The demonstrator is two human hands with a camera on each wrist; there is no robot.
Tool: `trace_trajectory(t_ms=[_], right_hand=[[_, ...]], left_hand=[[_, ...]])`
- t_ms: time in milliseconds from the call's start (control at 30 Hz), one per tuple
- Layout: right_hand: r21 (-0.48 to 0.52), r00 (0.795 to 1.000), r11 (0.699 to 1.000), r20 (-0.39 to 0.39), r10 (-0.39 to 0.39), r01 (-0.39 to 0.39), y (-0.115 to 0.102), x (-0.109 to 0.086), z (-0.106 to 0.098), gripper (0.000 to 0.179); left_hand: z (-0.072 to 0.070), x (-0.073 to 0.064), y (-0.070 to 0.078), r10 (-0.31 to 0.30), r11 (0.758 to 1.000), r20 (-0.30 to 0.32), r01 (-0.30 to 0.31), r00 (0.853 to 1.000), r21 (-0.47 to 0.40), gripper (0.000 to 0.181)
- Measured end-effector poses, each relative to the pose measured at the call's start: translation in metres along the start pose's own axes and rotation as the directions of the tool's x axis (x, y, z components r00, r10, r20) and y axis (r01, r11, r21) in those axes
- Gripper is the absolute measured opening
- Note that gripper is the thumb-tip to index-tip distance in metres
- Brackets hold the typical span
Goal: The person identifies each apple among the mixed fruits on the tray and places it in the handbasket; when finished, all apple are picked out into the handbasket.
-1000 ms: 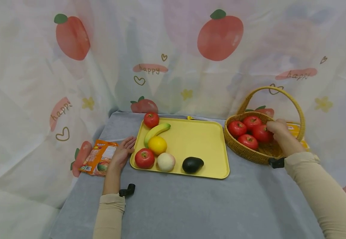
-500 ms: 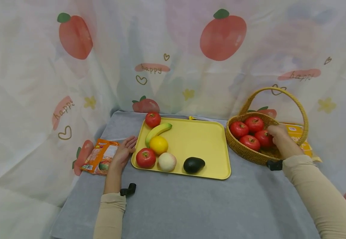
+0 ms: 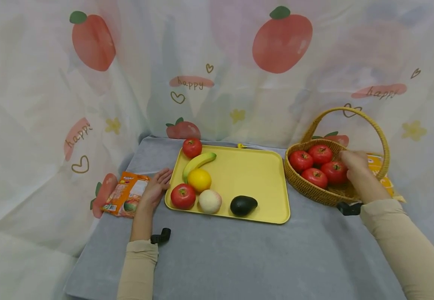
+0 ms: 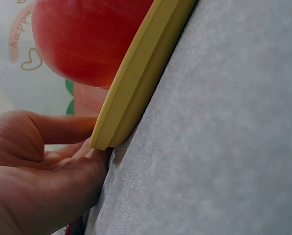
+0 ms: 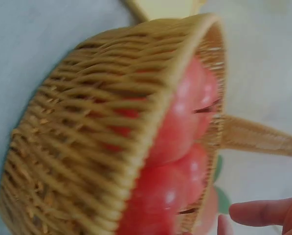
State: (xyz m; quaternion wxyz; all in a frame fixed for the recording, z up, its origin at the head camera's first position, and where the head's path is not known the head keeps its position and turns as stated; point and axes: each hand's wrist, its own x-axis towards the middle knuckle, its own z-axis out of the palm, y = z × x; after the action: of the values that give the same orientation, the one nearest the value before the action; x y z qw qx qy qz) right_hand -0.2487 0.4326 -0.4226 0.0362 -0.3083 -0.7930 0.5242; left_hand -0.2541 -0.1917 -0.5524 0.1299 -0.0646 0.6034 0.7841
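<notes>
- Apples (image 3: 314, 178) are sitting in the wicker basket (image 3: 306, 189) in the head view, the right hand (image 3: 356, 166) hanging beside them; handling one seems the step in hand.
- Left wrist: the left hand (image 4: 45, 178) is touching the yellow tray (image 4: 131, 83), fingers lying extended.
- Right wrist: whether fingers are gripping, I cannot tell; the next move probably calls for clearing the handle (image 5: 258, 137).

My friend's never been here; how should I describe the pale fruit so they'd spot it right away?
Find the yellow tray on the grey table and look along its near edge. The pale fruit sits between a red fruit, left, and a black avocado, right; it's the only whitish one, faintly blushed pink.
</notes>
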Motion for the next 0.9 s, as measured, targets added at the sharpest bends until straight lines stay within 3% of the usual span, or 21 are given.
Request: trace_trajectory(t_ms=[233, 433, 600, 900], right_hand=[[0.073, 0.994, 0.997, 0.101, -0.046, 0.039, -0.023, -0.03, 0.008, 0.04], [0.106, 0.974, 0.99, 0.193, -0.116, 0.097, -0.038, -0.059, 0.022, 0.041], [0.108, 0.938, 0.98, 0.288, -0.193, 0.169, -0.047, -0.076, 0.034, 0.043], [0.136, 0.875, 0.968, 0.416, -0.249, 0.211, -0.067, -0.106, 0.065, 0.04]], left_hand=[[-0.002, -0.001, -0.002, 0.004, 1.0, 0.006, -0.004, 1.0, -0.004, 0.073], [-0.001, -0.002, -0.005, 0.002, 1.0, 0.017, -0.002, 1.0, -0.014, 0.073], [0.0, -0.003, -0.005, 0.003, 1.0, 0.024, -0.003, 1.0, -0.007, 0.073], [-0.002, 0.0, -0.001, 0.011, 1.0, 0.027, -0.011, 1.0, -0.006, 0.072]])
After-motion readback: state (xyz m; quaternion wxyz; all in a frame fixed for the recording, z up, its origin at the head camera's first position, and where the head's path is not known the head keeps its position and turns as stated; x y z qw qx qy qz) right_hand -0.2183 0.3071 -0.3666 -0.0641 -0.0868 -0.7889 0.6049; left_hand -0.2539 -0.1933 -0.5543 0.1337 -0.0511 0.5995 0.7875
